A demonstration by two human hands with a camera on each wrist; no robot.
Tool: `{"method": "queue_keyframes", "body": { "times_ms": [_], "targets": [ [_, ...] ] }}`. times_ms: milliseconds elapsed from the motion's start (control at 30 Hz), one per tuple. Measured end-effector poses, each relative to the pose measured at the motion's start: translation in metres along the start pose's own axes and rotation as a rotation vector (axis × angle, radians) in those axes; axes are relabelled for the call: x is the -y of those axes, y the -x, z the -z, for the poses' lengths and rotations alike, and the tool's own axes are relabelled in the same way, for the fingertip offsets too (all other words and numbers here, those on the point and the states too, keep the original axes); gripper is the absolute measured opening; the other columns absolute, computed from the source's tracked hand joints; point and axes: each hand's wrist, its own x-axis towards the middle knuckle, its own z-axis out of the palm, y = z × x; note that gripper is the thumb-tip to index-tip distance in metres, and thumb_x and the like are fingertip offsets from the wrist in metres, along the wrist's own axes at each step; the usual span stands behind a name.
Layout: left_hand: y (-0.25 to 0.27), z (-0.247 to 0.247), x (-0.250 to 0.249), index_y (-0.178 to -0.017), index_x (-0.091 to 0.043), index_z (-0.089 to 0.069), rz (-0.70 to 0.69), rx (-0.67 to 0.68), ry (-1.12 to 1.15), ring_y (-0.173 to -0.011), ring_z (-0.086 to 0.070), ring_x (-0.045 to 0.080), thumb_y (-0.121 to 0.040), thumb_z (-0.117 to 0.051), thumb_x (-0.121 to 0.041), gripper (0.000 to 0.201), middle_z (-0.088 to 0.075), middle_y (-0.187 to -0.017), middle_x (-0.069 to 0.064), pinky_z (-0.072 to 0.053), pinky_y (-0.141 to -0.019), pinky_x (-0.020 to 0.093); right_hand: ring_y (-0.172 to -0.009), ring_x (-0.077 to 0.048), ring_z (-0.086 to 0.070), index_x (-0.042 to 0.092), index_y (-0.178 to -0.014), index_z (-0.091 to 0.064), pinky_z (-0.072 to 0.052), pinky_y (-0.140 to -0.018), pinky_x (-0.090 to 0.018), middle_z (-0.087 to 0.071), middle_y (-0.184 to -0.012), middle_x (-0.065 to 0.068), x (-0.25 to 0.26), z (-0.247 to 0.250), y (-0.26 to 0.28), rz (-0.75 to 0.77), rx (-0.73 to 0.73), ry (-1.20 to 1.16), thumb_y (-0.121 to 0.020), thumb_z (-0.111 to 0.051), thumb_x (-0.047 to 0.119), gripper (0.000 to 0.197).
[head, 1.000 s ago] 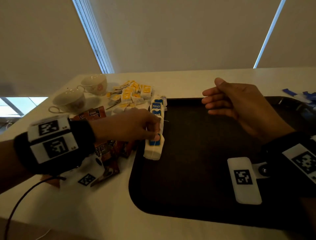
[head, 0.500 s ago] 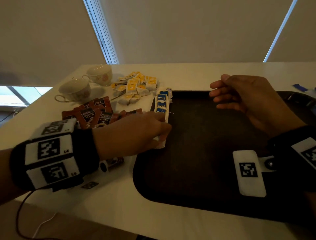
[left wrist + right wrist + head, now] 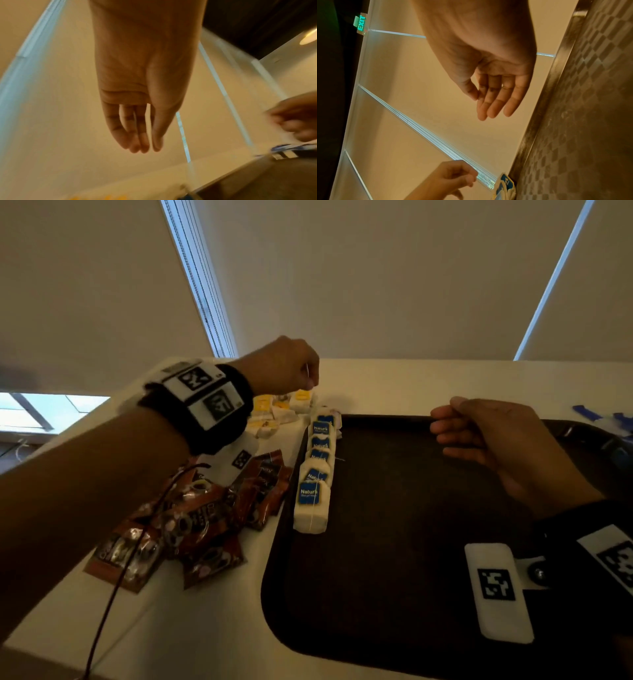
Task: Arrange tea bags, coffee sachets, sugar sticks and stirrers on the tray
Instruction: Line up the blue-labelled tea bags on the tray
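The tea bags (image 3: 313, 474) lie in an overlapping row along the left edge of the dark tray (image 3: 394, 542), white paper pouches with blue tags, a thread showing on the nearest. We judge them very light, soft and easy to crush or tear, so we would take each by pinching the flat pouch or its tag between thumb and fingertips, never tugging the thread alone. The row looks loosely stacked; a careless brush could fan it out.

Beyond the row, on the bench (image 3: 205, 628), sits a heap of yellow-tagged tea bags (image 3: 274, 409), and nearer us a pile of brown coffee sachets (image 3: 191, 522), glossy foil that we expect to be slippery and crinkly, best gripped at a sealed edge.

Our left hand (image 3: 284, 368) hovers above the yellow heap; in the left wrist view its fingers (image 3: 135, 136) hang straight and together, holding nothing. Our right hand (image 3: 496, 440) floats over the tray's far side, fingers loosely bent and empty. Blue items (image 3: 589, 414) lie at the far right; we cannot tell what they are.
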Motion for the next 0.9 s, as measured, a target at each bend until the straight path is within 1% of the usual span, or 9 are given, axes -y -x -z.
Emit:
{"method": "queue_keyframes", "body": {
  "times_ms": [167,233,300,433,500,567,700,833,900],
  "targets": [
    [-0.039,-0.031,0.021,-0.126,-0.017,-0.057,0.022,0.297,-0.034,-0.105,-0.051,0.016,-0.094,-0.055,-0.021,0.033,-0.057,-0.122,0.005,-0.033,-0.083,0.022,-0.081,-0.015,-0.064,0.017,-0.088,-0.068,-0.052,-0.078,-0.032,-0.071,-0.089,-0.005,-0.003,0.005,-0.004,-0.064,-0.042,0.056,-0.094,-0.05,0.023,0.021],
    [-0.047,-0.038,0.022,-0.132,-0.018,-0.052,0.015,0.369,-0.05,-0.098,-0.049,0.013,-0.095,-0.052,-0.02,0.037,-0.055,-0.124,0.005,-0.034,-0.08,0.02,-0.085,-0.017,-0.065,0.018,-0.088,-0.069,-0.052,-0.08,-0.035,-0.071,-0.09,-0.005,-0.004,0.008,-0.006,-0.082,-0.062,0.073,-0.094,-0.05,0.023,0.02],
    [-0.053,-0.043,0.023,-0.133,-0.018,-0.049,-0.003,0.421,-0.059,-0.088,-0.047,0.01,-0.094,-0.054,-0.021,0.04,-0.054,-0.122,0.005,-0.036,-0.066,0.016,-0.086,-0.019,-0.065,0.017,-0.088,-0.069,-0.052,-0.08,-0.036,-0.071,-0.089,-0.006,-0.004,0.01,-0.008,-0.096,-0.064,0.083,-0.094,-0.05,0.022,0.02],
    [-0.065,-0.05,0.028,-0.124,-0.017,-0.051,0.008,0.445,-0.026,-0.08,-0.048,0.011,-0.091,-0.06,-0.019,0.034,-0.054,-0.111,0.004,-0.039,-0.066,0.022,-0.086,-0.02,-0.066,0.017,-0.087,-0.07,-0.052,-0.075,-0.034,-0.071,-0.088,-0.006,-0.003,0.01,-0.009,-0.114,-0.062,0.102,-0.094,-0.05,0.02,0.021],
    [-0.069,-0.053,0.031,-0.115,-0.015,-0.053,0.037,0.453,-0.007,-0.071,-0.049,0.007,-0.091,-0.06,-0.018,0.025,-0.056,-0.116,0.006,-0.041,-0.06,0.019,-0.086,-0.022,-0.066,0.018,-0.086,-0.07,-0.052,-0.075,-0.035,-0.071,-0.087,-0.006,-0.003,0.01,-0.009,-0.11,-0.059,0.109,-0.093,-0.049,0.02,0.022],
    [-0.072,-0.056,0.033,-0.109,-0.013,-0.055,0.05,0.454,0.024,-0.072,-0.051,0.008,-0.09,-0.063,-0.019,0.022,-0.056,-0.118,0.008,-0.042,-0.057,0.017,-0.087,-0.022,-0.065,0.019,-0.086,-0.069,-0.051,-0.075,-0.035,-0.07,-0.088,-0.006,-0.003,0.009,-0.008,-0.122,-0.048,0.114,-0.093,-0.049,0.02,0.021],
    [-0.072,-0.054,0.033,-0.12,-0.016,-0.046,0.113,0.448,0.159,-0.085,-0.055,0.017,-0.09,-0.062,-0.018,0.034,-0.058,-0.113,0.006,-0.046,-0.063,0.019,-0.087,-0.022,-0.065,0.019,-0.086,-0.069,-0.051,-0.075,-0.035,-0.071,-0.088,-0.007,-0.002,0.009,-0.009,-0.134,-0.046,0.115,-0.093,-0.049,0.02,0.022],
    [-0.072,-0.056,0.031,-0.125,-0.014,-0.046,0.087,0.412,0.094,-0.079,-0.051,0.015,-0.093,-0.054,-0.016,0.033,-0.053,-0.09,-0.003,-0.041,-0.061,0.019,-0.087,-0.023,-0.065,0.017,-0.089,-0.07,-0.051,-0.074,-0.034,-0.071,-0.088,-0.007,-0.002,0.009,-0.008,-0.131,-0.053,0.114,-0.093,-0.049,0.02,0.021],
    [-0.074,-0.059,0.031,-0.122,-0.013,-0.049,0.077,0.408,0.045,-0.085,-0.048,0.015,-0.093,-0.052,-0.012,0.03,-0.05,-0.096,-0.001,-0.04,-0.061,0.019,-0.087,-0.023,-0.065,0.016,-0.089,-0.069,-0.051,-0.073,-0.034,-0.07,-0.089,-0.008,-0.001,0.009,-0.008,-0.135,-0.052,0.112,-0.093,-0.049,0.02,0.021]
  ]
}}
